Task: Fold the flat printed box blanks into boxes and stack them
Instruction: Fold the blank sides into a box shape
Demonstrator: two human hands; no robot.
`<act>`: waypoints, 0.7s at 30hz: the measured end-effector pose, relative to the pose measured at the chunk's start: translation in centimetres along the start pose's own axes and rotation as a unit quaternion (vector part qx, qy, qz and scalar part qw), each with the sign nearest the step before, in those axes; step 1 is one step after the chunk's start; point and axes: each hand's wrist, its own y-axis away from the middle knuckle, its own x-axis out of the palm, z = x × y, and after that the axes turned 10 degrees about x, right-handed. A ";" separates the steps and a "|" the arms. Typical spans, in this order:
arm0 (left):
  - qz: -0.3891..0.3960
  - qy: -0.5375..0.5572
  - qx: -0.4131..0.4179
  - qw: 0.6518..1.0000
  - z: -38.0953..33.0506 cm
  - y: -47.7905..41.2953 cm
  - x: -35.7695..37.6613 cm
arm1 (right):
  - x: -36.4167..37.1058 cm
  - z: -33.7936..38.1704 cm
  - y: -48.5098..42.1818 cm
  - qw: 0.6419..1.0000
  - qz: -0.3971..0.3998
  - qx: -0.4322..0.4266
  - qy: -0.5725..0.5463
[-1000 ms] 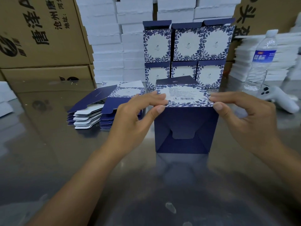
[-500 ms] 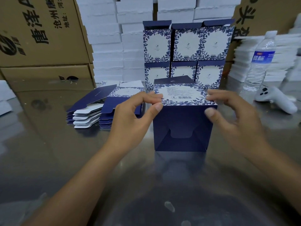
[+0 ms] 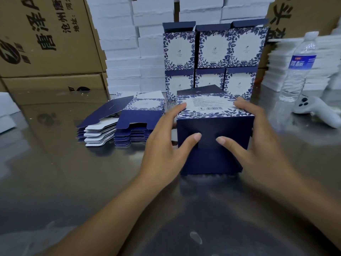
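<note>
While the navy-and-white floral card box [image 3: 212, 163] stands on the shiny metal table [image 3: 55, 182], L hand [image 3: 162, 154] & R hand [image 3: 262, 154] clasp it, thumbs on front.

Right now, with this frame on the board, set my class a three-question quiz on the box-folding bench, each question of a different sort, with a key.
1. True or false: the flat blanks lie to the right of the box being folded.
2. How many finished boxes show in the stack behind it?
3. The left hand and right hand hold the box. Whose thumb presses its dark blue face? A left only; B right only; C both.

Key: 1 false, they lie to its left; 2 six; 3 C.
</note>
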 end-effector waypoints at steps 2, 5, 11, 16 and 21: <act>-0.028 -0.014 0.012 0.999 -0.4 -0.1 0.0 | 0.2 0.3 0.2 0.999 -0.038 -0.018 -0.001; -0.059 -0.024 0.028 0.998 -1.0 -0.2 0.0 | 0.1 0.8 0.2 0.997 -0.071 -0.037 0.000; -0.053 -0.017 0.039 0.998 -1.4 -0.3 -0.2 | -0.3 1.0 0.3 0.998 -0.061 -0.022 -0.019; -0.015 0.036 0.041 0.998 -1.7 -0.8 -0.7 | -0.3 1.3 0.3 0.997 -0.025 0.009 -0.075; -0.040 0.180 -0.054 0.981 -2.0 -0.9 -0.9 | -0.1 1.4 -0.3 0.960 -0.046 0.070 -0.265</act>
